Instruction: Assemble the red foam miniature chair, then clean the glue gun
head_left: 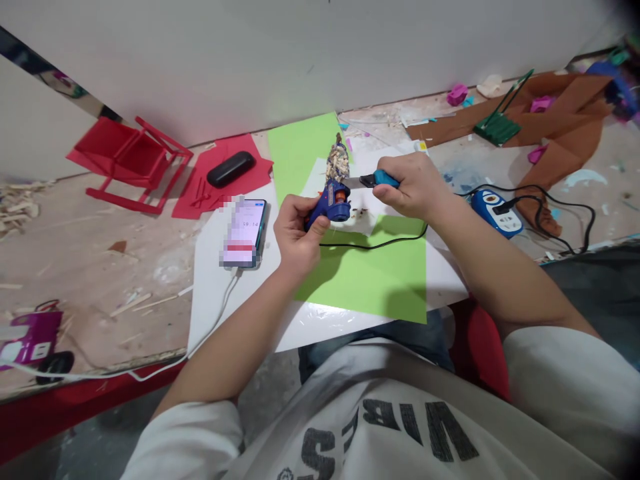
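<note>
My left hand [299, 235] is wrapped round the grip of a blue hot glue gun [327, 205], its nozzle end pointing away from me. A thick crust of pale, chip-like bits [338, 163] covers the front of the gun. In my right hand [411, 185] is a utility knife [384, 179] with a blue and black handle. Its blade reaches left to the crusted part, and appears to touch it. Dark crumbs lie on the white paper [320, 175] below, on top of a light green sheet [380, 273].
Left of the hands, a phone [246, 233] charges by a white cable. Beyond are a black case [231, 169] and a red model rocking chair [133, 160]. A power strip [497, 213] with black cords sits right, near brown sheet material [560, 140] and a green model piece [497, 129].
</note>
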Motion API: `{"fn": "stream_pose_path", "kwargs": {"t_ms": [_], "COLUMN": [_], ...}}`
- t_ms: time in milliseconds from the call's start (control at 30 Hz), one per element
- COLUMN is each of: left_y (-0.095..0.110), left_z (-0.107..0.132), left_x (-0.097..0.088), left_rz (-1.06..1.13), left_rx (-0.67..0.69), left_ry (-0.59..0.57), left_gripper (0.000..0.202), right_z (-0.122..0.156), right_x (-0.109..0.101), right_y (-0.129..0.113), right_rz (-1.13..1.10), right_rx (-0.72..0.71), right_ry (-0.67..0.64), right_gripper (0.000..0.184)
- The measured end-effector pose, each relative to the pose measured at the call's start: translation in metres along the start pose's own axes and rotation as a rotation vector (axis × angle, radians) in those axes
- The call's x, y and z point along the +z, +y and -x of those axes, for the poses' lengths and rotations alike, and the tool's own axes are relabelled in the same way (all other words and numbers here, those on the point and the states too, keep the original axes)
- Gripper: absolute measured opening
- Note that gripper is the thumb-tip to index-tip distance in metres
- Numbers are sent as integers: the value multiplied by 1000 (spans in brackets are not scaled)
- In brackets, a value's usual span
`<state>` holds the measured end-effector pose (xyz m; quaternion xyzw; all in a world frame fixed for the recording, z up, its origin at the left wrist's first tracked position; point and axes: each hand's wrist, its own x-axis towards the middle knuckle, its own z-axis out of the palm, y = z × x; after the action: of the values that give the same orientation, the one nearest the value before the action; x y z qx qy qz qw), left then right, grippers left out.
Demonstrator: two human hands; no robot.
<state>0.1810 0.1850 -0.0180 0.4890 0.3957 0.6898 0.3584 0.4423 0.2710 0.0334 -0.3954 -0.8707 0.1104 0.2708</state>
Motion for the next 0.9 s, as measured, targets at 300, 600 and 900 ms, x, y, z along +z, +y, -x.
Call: {"fn": "stream_pose_path", "kwargs": {"t_ms": [300,600,900], "left_y": [2,5,-21], "left_z": [8,2,-17], "left_x": [4,2,-12], "left_rz": [19,15,170], "left_rx": [-26,-34,-373], "left_ry": [-70,-111,-6], "left_gripper": [68,67,63], "right_z": [-1,-8,-7], "right_x": [1,-4,3], "right_y": [14,40,37], "right_rz": [24,-137,-142], "right_rx": [123,183,152], "right_ry": [97,247,115], "right_gripper": [91,94,92]}}
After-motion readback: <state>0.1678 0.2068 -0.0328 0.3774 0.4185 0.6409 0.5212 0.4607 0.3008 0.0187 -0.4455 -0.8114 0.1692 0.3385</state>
